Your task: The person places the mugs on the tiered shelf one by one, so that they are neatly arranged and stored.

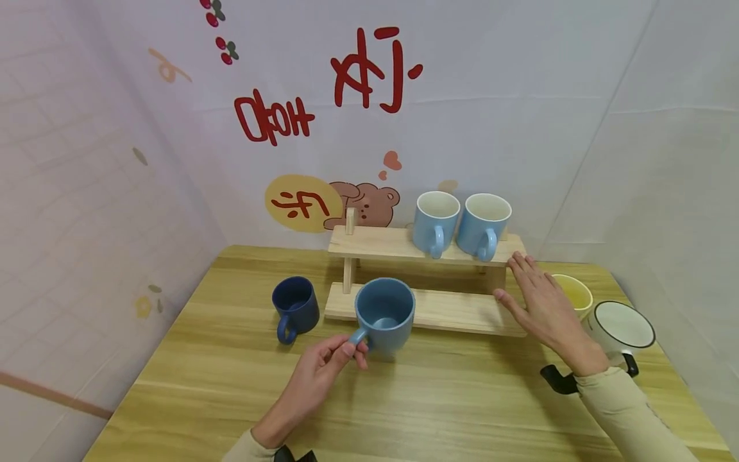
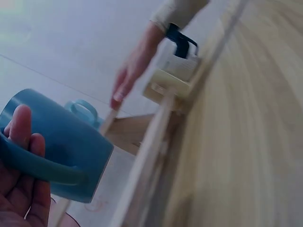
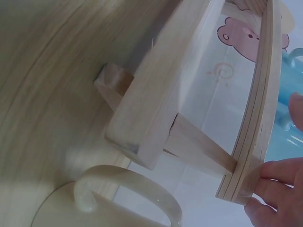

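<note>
My left hand [image 1: 323, 372] pinches the handle of a teal-blue mug [image 1: 385, 316], its mouth tipped toward the head camera. The mug overlaps the front of the lower board of a two-tier wooden shelf [image 1: 462, 313]; in the left wrist view, the mug [image 2: 61, 142] appears raised beside the shelf boards. At the shelf's right end, my right hand [image 1: 545, 305] rests its extended fingertips on the upper board. The right wrist view has these fingers [image 3: 279, 187] against the board's end. Two light-blue mugs, one left [image 1: 433, 224] and one right [image 1: 480, 224], stand on that board, handles forward.
A dark-blue mug [image 1: 296, 307] stands on the wooden table [image 1: 231, 385], left of the shelf. Beyond my right forearm are a yellow cup [image 1: 577, 292] and a white mug [image 1: 620, 327] with a dark rim, both partly hidden. A printed cloth wall [image 1: 491, 96] rises behind.
</note>
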Demonstrator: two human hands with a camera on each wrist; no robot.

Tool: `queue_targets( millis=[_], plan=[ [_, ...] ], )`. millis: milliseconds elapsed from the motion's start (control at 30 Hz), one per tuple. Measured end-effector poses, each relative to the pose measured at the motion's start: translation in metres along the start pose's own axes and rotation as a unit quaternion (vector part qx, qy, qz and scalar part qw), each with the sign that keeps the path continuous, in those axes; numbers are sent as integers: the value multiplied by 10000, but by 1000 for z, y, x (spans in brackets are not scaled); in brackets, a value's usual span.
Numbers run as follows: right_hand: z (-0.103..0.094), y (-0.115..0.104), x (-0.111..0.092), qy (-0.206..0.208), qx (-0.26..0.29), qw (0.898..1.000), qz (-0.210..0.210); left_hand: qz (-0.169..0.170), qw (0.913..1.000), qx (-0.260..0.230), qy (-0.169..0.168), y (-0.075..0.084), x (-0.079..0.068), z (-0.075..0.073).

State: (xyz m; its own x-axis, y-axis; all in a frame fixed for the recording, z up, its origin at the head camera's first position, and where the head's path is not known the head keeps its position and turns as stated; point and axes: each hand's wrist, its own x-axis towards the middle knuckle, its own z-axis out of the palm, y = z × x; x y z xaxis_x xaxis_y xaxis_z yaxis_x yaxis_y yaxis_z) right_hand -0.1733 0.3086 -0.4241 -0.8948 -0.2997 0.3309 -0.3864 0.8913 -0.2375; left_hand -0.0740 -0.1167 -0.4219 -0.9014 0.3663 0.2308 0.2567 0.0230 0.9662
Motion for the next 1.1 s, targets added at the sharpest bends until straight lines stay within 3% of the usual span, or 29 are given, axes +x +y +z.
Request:
queue_targets(
  millis=[267,667,1100],
  plan=[
    [0,2,1,37,56,10000,-7,598,9972,97,447,17,40,4],
    [-2,-1,1,-31,8,10000,67,553,9899,249,1284,30,91,4],
    [-2,-2,1,-27,52,10000,77,709,9828,436,1650,25,125,7]
  ],
)
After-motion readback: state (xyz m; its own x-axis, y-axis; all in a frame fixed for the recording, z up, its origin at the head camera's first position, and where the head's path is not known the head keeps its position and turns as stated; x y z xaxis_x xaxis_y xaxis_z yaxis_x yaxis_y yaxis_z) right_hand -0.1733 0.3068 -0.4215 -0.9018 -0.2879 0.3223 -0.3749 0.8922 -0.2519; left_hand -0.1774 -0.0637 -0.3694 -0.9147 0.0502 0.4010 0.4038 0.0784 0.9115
